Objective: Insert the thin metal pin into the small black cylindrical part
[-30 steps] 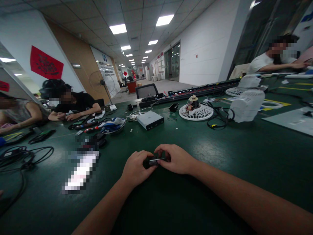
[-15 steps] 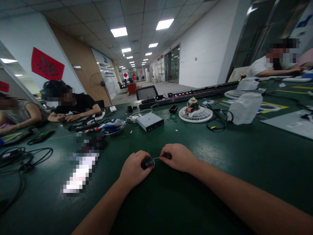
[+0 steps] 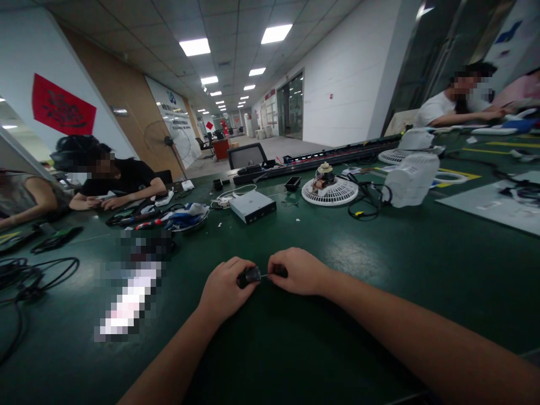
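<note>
My left hand [image 3: 225,289] is closed around a short dark cylinder [image 3: 248,277] with a shiny, greyish end facing right. From that end a thin metal shaft [image 3: 264,275] runs to my right hand [image 3: 299,273], whose fingertips pinch it. Something dark shows in the hollow of the right hand; whether it is a handle or shadow I cannot make out. Both hands rest low over the green table [image 3: 270,349], only a small gap apart. The fingers hide much of what they hold.
Beyond my hands lie an optical disc drive [image 3: 253,206], a black tray [image 3: 292,183], a fan grille with its motor [image 3: 329,191] and a white fan housing [image 3: 412,180]. Cables [image 3: 37,278] and a blurred bright patch [image 3: 130,298] are at left. People sit at both sides.
The view has turned slightly, so everything sits a little further left. My hands are slightly closer together, and less of the thin shaft shows. Both keep their hold.
</note>
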The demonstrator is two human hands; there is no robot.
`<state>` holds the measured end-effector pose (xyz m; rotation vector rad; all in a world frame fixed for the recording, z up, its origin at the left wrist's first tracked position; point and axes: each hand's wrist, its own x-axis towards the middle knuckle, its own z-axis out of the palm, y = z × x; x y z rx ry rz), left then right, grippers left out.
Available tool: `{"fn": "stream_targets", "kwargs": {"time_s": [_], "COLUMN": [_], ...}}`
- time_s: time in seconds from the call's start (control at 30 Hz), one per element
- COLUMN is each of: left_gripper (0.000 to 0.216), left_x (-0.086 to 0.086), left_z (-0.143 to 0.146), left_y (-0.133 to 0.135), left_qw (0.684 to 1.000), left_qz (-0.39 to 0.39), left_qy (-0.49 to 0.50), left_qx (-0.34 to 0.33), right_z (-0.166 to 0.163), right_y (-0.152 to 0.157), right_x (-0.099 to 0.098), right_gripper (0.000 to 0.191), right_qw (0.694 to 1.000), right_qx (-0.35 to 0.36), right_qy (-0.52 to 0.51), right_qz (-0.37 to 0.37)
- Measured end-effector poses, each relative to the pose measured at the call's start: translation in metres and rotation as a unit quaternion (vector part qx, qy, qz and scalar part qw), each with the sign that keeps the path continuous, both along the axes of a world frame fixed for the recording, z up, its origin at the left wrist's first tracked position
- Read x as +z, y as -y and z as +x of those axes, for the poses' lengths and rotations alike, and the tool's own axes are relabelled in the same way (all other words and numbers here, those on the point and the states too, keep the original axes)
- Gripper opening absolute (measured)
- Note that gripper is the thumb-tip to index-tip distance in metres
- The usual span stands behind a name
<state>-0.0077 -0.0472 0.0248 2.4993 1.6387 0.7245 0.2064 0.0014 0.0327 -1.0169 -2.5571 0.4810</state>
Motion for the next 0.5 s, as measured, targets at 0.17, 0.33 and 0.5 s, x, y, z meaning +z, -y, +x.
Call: {"fn": "stream_targets", "kwargs": {"time_s": [0.17, 0.33, 0.5], "left_gripper": [0.023, 0.022, 0.024], "left_x": [0.0012, 0.0012, -0.0034], "left_z": [0.0024, 0.003, -0.0021], "left_y": [0.0006, -0.0005, -0.0019], "left_qw": [1.0, 0.999, 0.998], "left_qz": [0.001, -0.011, -0.021], "left_qy": [-0.001, -0.004, -0.023], "left_qx": [0.008, 0.043, 0.046], "right_z": [-0.0003, -0.0006, 0.0011], "right_y": [0.0002, 0.0017, 0.0014], "right_x": [0.0011, 0.005, 0.006], "right_gripper": [0.013, 0.021, 0.03], "right_qw": [0.998, 0.994, 0.999], "right_qx": [-0.066, -0.104, -0.038], "right_qy": [0.003, 0.029, 0.029], "right_qz": [0.022, 0.025, -0.024]}}
